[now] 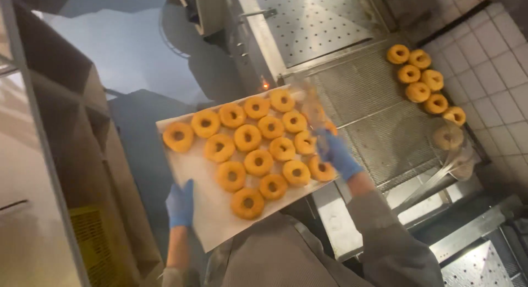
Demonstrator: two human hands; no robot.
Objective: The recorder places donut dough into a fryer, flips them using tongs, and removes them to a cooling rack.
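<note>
A flat pale tray (201, 210) lined with paper carries several golden ring donuts (258, 161) in rows. My left hand (180, 204), in a blue glove, grips the tray's near left edge. My right hand (336, 152), also blue-gloved, is at the tray's right edge beside the donuts and looks blurred; it seems to hold that edge. A donut (322, 168) lies right under its fingers.
A metal mesh draining surface (374, 116) lies to the right, with several more donuts (423, 80) in two rows along its far side. A perforated steel panel (313, 20) stands behind. White tiles (495, 67) are at right, a yellow crate (93, 243) at lower left.
</note>
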